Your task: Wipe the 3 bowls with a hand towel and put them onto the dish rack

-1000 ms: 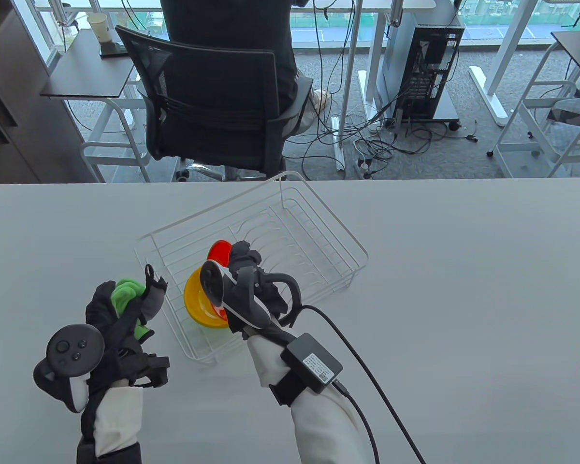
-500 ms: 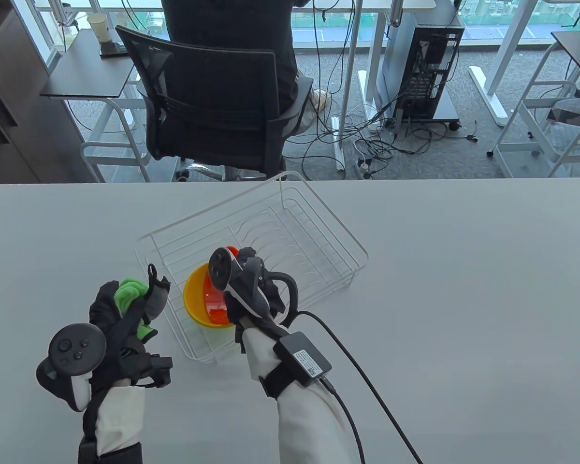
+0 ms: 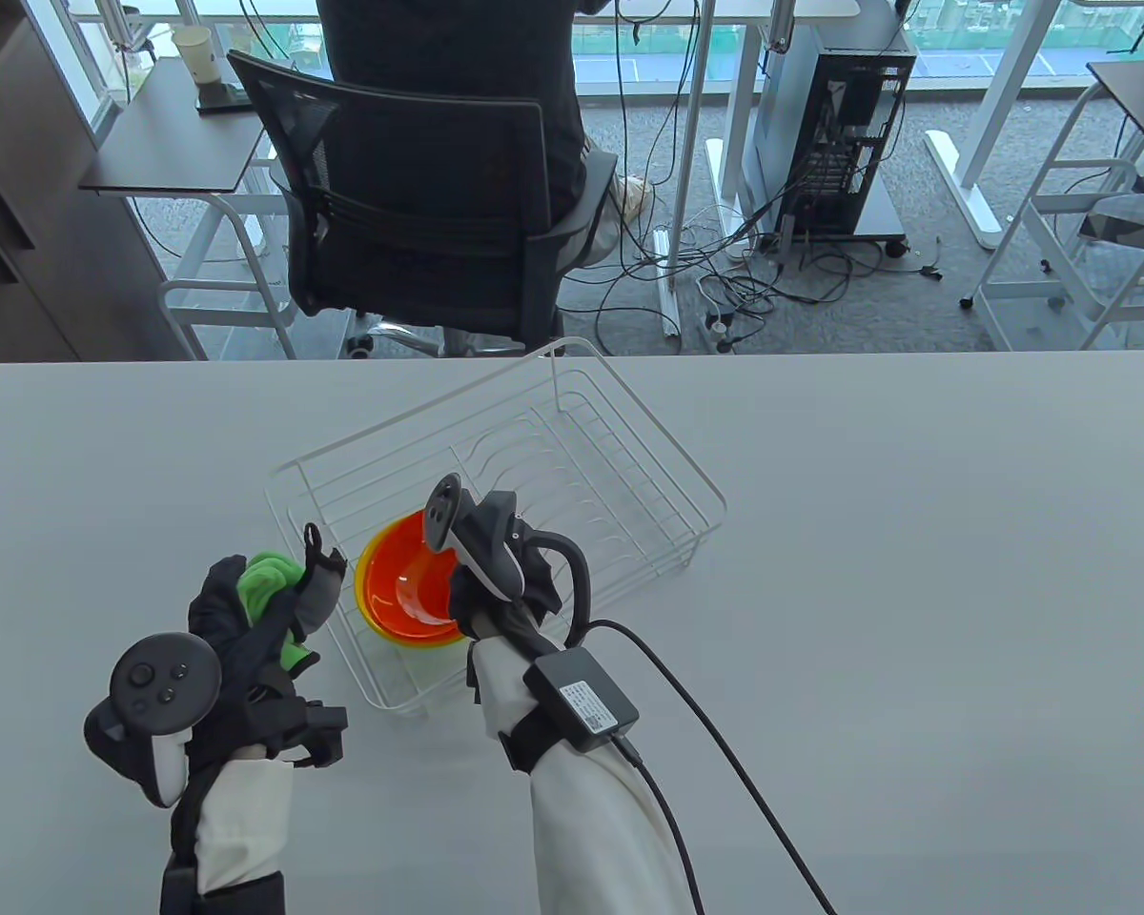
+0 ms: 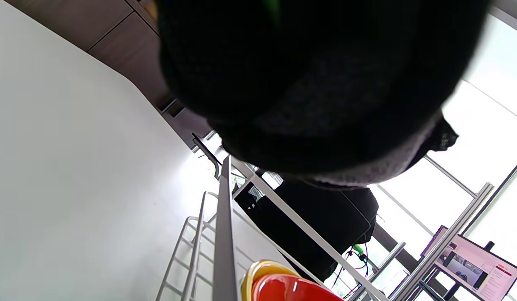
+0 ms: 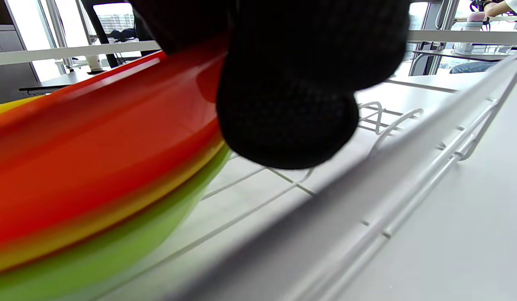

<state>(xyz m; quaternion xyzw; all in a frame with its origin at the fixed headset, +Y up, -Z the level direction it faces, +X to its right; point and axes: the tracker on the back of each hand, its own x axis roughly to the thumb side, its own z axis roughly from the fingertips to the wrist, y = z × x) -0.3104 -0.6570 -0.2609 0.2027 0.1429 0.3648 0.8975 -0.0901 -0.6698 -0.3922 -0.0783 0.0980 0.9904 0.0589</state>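
A red bowl (image 3: pixel 410 583) sits nested in a yellow bowl (image 3: pixel 370 610) at the near left corner of the white wire dish rack (image 3: pixel 643 419). The right wrist view shows a green bowl (image 5: pixel 116 246) under the yellow one (image 5: pixel 116 211). My right hand (image 3: pixel 496 562) is at the red bowl's right rim; its fingers (image 5: pixel 283 104) curl over the rim of the red bowl (image 5: pixel 95 146). My left hand (image 3: pixel 267 610) hovers just left of the rack and grips a bunched green hand towel (image 3: pixel 265 575). In the left wrist view the glove (image 4: pixel 304 83) fills the top, above the rack wire (image 4: pixel 222 234) and the red bowl (image 4: pixel 291 290).
The rack stands slantwise on the grey table (image 3: pixel 915 572). A cable (image 3: pixel 725 762) trails from my right wrist to the near edge. Beyond the table's far edge a person sits on a black office chair (image 3: pixel 410 200).
My right hand has tipped the red bowl from on edge and lowered it into the yellow bowl. My left hand, with the towel, has drifted slightly right.
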